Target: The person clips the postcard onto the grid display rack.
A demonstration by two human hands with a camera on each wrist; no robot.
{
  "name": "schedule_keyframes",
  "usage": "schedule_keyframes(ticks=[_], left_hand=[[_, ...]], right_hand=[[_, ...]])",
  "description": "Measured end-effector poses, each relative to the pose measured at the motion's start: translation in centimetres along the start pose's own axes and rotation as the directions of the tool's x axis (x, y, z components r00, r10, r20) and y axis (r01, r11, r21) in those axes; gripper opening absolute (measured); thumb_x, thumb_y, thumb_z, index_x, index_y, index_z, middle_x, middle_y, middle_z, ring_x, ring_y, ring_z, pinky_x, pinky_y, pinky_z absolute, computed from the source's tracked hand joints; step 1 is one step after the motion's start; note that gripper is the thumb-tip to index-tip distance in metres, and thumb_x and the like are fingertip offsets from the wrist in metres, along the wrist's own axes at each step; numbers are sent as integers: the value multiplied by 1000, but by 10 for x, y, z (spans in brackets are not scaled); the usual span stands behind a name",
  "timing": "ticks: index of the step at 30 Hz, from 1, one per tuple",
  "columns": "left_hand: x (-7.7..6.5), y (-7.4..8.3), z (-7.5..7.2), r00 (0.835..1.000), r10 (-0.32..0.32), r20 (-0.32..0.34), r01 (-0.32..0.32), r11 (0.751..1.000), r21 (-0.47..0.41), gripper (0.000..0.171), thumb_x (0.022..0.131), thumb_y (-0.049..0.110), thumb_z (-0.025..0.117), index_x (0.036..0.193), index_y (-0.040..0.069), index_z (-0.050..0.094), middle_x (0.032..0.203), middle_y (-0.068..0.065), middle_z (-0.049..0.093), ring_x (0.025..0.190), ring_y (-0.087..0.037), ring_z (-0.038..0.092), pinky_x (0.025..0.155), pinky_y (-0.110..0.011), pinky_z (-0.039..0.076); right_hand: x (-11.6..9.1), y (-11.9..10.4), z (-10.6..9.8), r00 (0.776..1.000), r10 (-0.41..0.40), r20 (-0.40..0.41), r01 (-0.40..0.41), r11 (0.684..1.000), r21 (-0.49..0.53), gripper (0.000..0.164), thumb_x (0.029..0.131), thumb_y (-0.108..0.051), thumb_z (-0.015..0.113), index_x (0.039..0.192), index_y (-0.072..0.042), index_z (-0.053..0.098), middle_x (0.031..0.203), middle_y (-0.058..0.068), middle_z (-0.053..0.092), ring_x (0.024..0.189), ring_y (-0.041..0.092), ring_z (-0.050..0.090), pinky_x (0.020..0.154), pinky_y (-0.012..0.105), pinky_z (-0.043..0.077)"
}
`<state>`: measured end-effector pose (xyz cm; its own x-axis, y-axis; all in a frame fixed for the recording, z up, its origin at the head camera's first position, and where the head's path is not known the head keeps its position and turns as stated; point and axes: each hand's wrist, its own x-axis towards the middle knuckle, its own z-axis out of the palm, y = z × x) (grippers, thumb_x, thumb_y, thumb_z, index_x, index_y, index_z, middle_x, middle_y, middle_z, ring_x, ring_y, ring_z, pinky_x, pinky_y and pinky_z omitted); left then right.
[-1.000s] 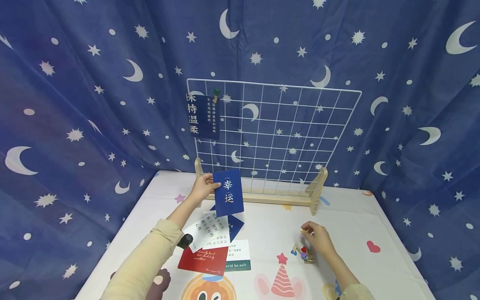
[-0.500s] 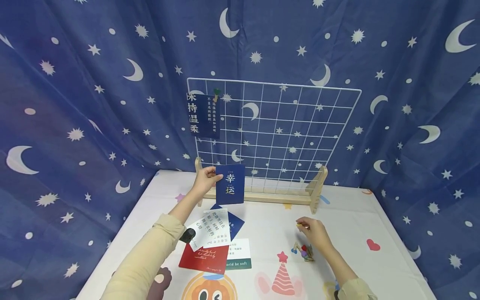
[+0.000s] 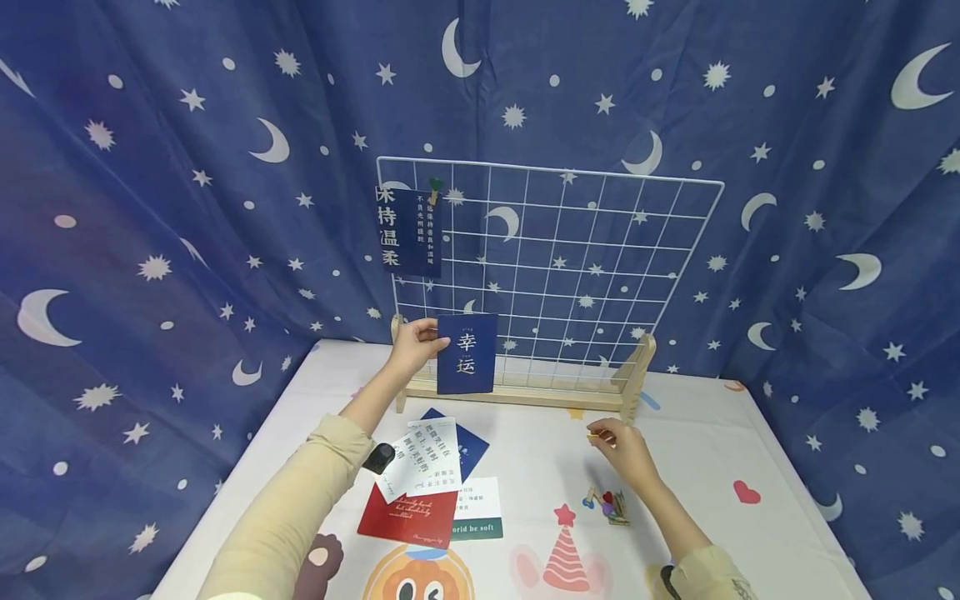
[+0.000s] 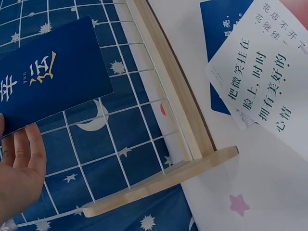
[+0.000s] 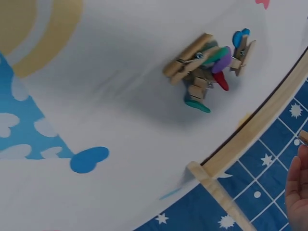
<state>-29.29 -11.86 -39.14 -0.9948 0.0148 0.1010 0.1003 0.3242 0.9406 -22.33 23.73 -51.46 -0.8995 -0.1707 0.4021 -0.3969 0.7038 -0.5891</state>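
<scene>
My left hand (image 3: 414,346) pinches a blue card (image 3: 467,379) by its left edge, thumb on the front. It holds the card upright in front of the lower left of a white wire grid rack (image 3: 551,169). Over the table to the right, my right hand (image 3: 628,457) pinches a small wooden clothespin (image 5: 303,136), only partly visible in the right wrist view. Another dark blue card (image 3: 412,242) hangs at the rack's upper left, with a green-topped clothespin (image 3: 434,193) on its upper right part.
Below my left forearm lie overlapping cards: a white card (image 4: 250,72), a blue card (image 3: 472,450), a red card (image 3: 412,518) and a white-and-green card (image 3: 477,528). Several heart-topped clothespins (image 5: 192,57) sit heaped near my right hand. The rack's wooden foot (image 3: 636,379) stands behind it.
My left hand has raised the blue card and shifted it slightly right, closer to the rack. My right hand has moved a little left and up with the clothespin, away from the heap.
</scene>
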Motion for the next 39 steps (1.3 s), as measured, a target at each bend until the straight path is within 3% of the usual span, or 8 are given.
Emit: schedule_keyframes(ticks=[8, 16, 27, 34, 39], left_hand=[[4, 11, 0, 999, 9, -44, -11, 999, -35, 34, 86, 3, 66, 117, -6, 58, 110, -26, 64, 92, -21, 64, 77, -26, 57], [8, 28, 0, 998, 31, -57, -33, 999, -33, 34, 87, 6, 66, 117, -6, 59, 112, -25, 64, 95, -25, 65, 78, -29, 58], [10, 39, -5, 993, 94, -75, -98, 994, -42, 31, 86, 4, 66, 114, -9, 59, 107, -27, 65, 77, -5, 62, 70, -20, 56], [15, 54, -6, 992, 107, -72, -110, 993, -38, 31, 87, 5, 65, 115, -7, 59, 108, -26, 65, 76, -3, 59, 68, -16, 53], [19, 65, -6, 990, 109, -88, -114, 992, -48, 32, 87, 6, 65, 116, -6, 60, 110, -26, 64, 83, -11, 62, 71, -18, 55]], right_hand=[[12, -9, -6, 1000, 16, 2, -16, 1000, 11, 16, 77, 5, 70, 93, 4, 68, 84, 13, 71, 73, 23, 65, 65, 24, 56], [27, -27, -15, 1000, -3, -5, 3, 1000, 14, 17, 80, 1, 69, 97, 3, 67, 87, 14, 71, 75, 24, 66, 68, 26, 56], [53, -55, -37, 998, -55, -27, 56, 997, 46, 22, 82, 4, 67, 103, 8, 65, 95, 21, 70, 83, 31, 68, 73, 33, 57], [63, -69, -44, 992, -88, -90, 96, 992, 86, 17, 81, 3, 68, 98, 6, 66, 90, 18, 71, 80, 30, 68, 71, 17, 54], [73, -82, -52, 983, -124, -138, 139, 985, 102, 18, 80, 3, 69, 98, 5, 67, 89, 16, 71, 79, 29, 67, 70, 13, 52]])
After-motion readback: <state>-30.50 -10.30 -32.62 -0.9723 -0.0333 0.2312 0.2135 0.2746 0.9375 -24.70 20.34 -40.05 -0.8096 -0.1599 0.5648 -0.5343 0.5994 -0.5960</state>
